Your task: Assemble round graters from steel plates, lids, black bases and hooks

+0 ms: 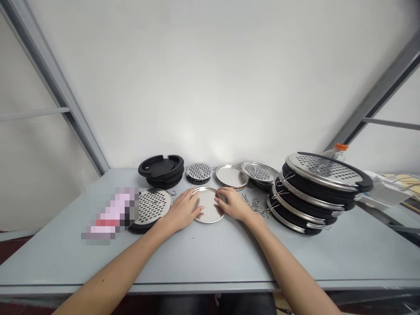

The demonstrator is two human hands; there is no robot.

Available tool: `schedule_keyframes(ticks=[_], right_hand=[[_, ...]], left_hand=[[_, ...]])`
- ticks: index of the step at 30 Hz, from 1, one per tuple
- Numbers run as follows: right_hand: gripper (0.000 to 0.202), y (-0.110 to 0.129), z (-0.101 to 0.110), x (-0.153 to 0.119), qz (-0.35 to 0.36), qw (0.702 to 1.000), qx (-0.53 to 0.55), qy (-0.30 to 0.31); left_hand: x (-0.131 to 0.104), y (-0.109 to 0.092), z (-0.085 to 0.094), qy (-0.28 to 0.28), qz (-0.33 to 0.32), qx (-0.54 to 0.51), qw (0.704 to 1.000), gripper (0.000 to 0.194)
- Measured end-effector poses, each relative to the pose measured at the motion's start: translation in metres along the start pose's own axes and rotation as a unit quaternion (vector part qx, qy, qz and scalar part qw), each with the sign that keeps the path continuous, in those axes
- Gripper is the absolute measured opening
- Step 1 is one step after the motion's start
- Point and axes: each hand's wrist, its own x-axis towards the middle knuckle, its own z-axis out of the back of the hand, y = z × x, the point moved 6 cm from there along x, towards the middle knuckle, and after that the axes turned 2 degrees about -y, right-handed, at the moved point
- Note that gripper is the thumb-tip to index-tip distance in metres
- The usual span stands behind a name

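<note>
A round, shallow metal tray (209, 209) with a raised rim lies on the table in front of me. My left hand (182, 211) holds its left rim, the thumb reaching over the inside. On the opposite rim is my right hand (234, 204), fingers bent over the edge and thumb inside. Just left of my left hand sits a perforated metal grater disc (154, 205) in a black ring, with a small wire loop beside it. Several loose wire clips (257, 206) lie to the right of my right hand.
Behind stand stacked black rings (160, 168), small grater discs (198, 171), shallow metal trays (231, 176) and larger grater discs (260, 171). A tall, leaning stack of assembled black-rimmed graters (315, 192) is at right, an orange-capped bottle (340, 149) behind it. A pixelated pinkish item (113, 214) lies left.
</note>
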Motion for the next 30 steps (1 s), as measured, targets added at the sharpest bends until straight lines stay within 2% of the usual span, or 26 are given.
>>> schedule_keyframes(ticks=[5, 9, 14, 18, 23, 30], right_hand=[[0.021, -0.008, 0.0, -0.001, -0.043, 0.999, -0.014, -0.012], [0.023, -0.009, -0.001, -0.002, -0.047, 0.999, -0.008, -0.017], [0.024, -0.006, -0.003, -0.001, -0.033, 0.999, 0.007, -0.017], [0.021, -0.009, -0.003, 0.002, -0.031, 0.999, 0.024, -0.016], [0.021, -0.011, 0.0, 0.002, -0.034, 0.999, 0.031, -0.014], [0.023, -0.008, -0.004, -0.001, -0.021, 1.0, 0.015, 0.007]], left_hand=[[-0.002, -0.005, 0.0, 0.013, -0.021, -0.017, 1.0, 0.047], [0.0, -0.008, 0.001, -0.02, -0.048, -0.032, 0.998, 0.044], [0.008, -0.006, -0.003, -0.059, -0.018, -0.011, 0.998, 0.046], [0.019, -0.008, 0.0, -0.098, -0.03, -0.003, 0.995, 0.042], [0.033, 0.001, 0.001, -0.08, -0.027, 0.057, 0.995, 0.052], [0.037, 0.016, -0.008, -0.052, -0.021, 0.056, 0.997, 0.058]])
